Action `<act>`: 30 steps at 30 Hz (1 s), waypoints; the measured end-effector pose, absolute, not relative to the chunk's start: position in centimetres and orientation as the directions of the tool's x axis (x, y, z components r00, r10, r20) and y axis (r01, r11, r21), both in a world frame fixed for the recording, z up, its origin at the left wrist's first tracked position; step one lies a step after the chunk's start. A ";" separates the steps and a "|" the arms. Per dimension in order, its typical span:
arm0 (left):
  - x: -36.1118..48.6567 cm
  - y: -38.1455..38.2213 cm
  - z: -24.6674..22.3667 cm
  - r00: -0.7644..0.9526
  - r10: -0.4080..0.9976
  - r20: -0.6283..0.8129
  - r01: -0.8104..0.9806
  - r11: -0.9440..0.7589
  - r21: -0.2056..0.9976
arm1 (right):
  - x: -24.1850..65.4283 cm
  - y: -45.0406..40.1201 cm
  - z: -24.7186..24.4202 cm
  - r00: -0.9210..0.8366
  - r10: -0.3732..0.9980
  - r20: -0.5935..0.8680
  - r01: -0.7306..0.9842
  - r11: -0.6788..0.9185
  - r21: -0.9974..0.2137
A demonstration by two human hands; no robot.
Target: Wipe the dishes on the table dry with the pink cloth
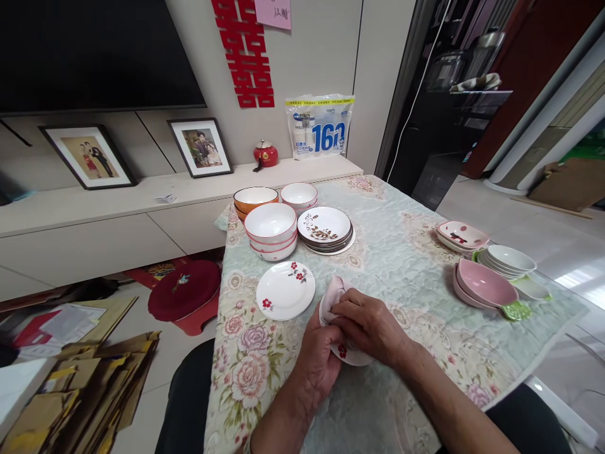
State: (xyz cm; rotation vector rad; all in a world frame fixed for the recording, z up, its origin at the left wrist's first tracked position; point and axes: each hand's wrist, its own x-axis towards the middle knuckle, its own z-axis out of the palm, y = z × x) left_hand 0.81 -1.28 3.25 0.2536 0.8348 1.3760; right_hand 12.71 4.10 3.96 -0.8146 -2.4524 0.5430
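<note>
A white plate with red flowers [355, 357] is tilted between my hands above the table. My left hand [316, 354] grips it by the left edge. Against its face my right hand [373, 320] presses a bunched pale pink cloth [334, 290], its fingers closed round the fabric. Much of the plate is hidden by the hands and the cloth. Just left of them, a matching flowered plate [285, 291] lies flat on the tablecloth. Behind it stand stacked white bowls with red rims [271, 228] and a pile of brown-patterned plates [326, 228].
Orange bowls [255, 200] and another white bowl [299, 195] sit at the table's far end. Toward the right edge are pink leaf-handled dishes [486, 284], small white dishes [510, 260] and strawberry-patterned dishes [460, 234]. A red stool [185, 296] and flattened cardboard [89, 384] lie left.
</note>
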 end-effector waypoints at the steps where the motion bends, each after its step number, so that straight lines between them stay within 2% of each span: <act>1: 0.8 -1.3 3.2 -0.032 0.925 -0.378 -0.757 0.224 0.613 | 12.8 4.2 3.9 -0.695 0.646 0.317 0.439 0.730 -0.524; 3: 0.8 -1.3 3.2 -0.025 0.922 -0.386 -0.762 0.232 0.605 | 13.2 4.6 3.8 -0.634 0.718 0.288 0.533 0.676 -0.509; 6: 0.7 -1.2 3.1 -0.011 0.927 -0.374 -0.780 0.227 0.583 | 13.7 5.0 3.4 -0.474 0.840 0.266 0.738 0.543 -0.401; 8: 0.6 -1.2 3.0 -0.006 0.935 -0.353 -0.788 0.213 0.577 | 13.7 4.9 3.4 -0.427 0.861 0.278 0.789 0.504 -0.351; 10: 0.5 -1.3 3.1 -0.008 0.938 -0.345 -0.790 0.206 0.578 | 13.4 4.6 3.6 -0.479 0.829 0.289 0.739 0.559 -0.376; 13: 0.4 -1.3 3.2 -0.020 0.931 -0.365 -0.792 0.208 0.574 | 13.0 4.2 3.9 -0.620 0.728 0.292 0.543 0.667 -0.509; 16: 0.4 -1.1 3.3 -0.030 0.922 -0.385 -0.792 0.213 0.572 | 12.9 4.3 4.0 -0.665 0.690 0.286 0.450 0.676 -0.584; 18: 0.4 -1.0 3.2 -0.035 0.920 -0.391 -0.795 0.211 0.569 | 13.1 4.6 3.8 -0.605 0.748 0.274 0.535 0.636 -0.556; 22: 0.4 -0.8 2.9 -0.092 0.907 -0.411 -0.794 0.182 0.580 | 13.7 5.3 3.2 -0.385 0.889 0.248 0.807 0.455 -0.377; 25: 0.4 -0.9 3.0 -0.125 0.899 -0.421 -0.784 0.170 0.597 | 13.7 5.4 3.0 -0.297 0.927 0.230 0.894 0.355 -0.273; 27: 0.4 -1.0 3.2 -0.109 0.907 -0.406 -0.777 0.177 0.604 | 13.6 5.3 3.0 -0.316 0.919 0.234 0.887 0.374 -0.272; 30: 0.5 -1.1 3.5 -0.062 0.924 -0.378 -0.766 0.199 0.611 | 13.1 4.8 3.2 -0.447 0.852 0.274 0.767 0.522 -0.372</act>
